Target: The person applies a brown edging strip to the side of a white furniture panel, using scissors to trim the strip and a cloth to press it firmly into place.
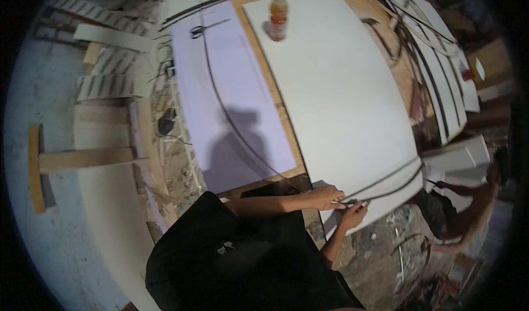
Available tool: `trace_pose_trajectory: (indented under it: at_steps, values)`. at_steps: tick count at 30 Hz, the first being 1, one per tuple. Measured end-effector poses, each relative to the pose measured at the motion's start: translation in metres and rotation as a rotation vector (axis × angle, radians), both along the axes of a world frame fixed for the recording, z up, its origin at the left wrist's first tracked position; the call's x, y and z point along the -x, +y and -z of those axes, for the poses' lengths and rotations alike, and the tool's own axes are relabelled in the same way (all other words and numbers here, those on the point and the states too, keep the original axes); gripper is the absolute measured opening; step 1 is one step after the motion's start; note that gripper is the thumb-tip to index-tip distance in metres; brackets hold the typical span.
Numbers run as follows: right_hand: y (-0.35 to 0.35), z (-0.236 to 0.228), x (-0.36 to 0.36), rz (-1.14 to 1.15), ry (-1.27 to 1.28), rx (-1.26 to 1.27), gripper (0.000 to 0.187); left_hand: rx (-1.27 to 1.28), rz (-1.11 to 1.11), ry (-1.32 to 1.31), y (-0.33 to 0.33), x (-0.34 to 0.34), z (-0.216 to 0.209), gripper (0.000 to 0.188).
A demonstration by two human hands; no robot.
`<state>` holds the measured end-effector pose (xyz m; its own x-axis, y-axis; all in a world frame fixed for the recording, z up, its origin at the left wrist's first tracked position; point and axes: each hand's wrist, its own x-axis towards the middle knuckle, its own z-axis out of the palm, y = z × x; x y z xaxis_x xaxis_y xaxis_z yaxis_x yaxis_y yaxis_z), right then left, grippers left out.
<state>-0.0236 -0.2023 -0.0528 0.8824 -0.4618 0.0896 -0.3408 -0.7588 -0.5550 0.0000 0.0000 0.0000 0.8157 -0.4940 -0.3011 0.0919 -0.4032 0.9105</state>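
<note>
Clearly, a dark strip [386, 176] is held between the hands, at the near corner of a white board [352, 90]. It is pinched in the narrowed fingers of the left hand [324, 197], and it is also gripped by the closed fingers of the right hand [352, 216], just beside. What else may be held at the fingertips cannot be told, as they are too small to make out. To the right of the hands, two lengths of strip are laid close together across the board's end. To the left, another length [242, 138] is stretched away from the left hand over a lavender board [190, 90]; whether all are one piece cannot be told. A shadow is cast on that board, ahead and to the left of the hands. Farther ahead, scissors [196, 32] are placed near the lavender board's far end, and a bottle [279, 22] of orange-red drink is stood upright on the white board. Both boards are supported by a wooden table [278, 99]. To the right, well apart from the hands, a co-worker [465, 217] is seen in dark shorts.
</note>
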Motion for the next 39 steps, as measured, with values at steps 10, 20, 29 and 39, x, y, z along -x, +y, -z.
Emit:
trace_pose_trajectory:
  at_steps: [10, 20, 29, 39]
  values:
    - [-0.040, 0.016, 0.015, -0.014, -0.095, -0.174, 0.067, -0.017, -1.708, -0.710, 0.471, -0.056, 0.016, 0.027]
    - [-0.053, 0.022, 0.027, -0.054, -0.148, 0.119, 0.054, -1.066, -1.129, -0.233, 0.708, -0.156, 0.019, 0.033]
    - [0.012, -0.038, -0.016, 0.269, 0.238, -0.016, 0.036, -1.081, -0.337, -0.432, 0.769, -0.113, 0.066, 0.039]
    - [0.015, -0.042, 0.013, 0.224, -0.063, -0.204, 0.047, -1.007, -1.196, -0.550, 0.606, 0.018, -0.054, 0.049]
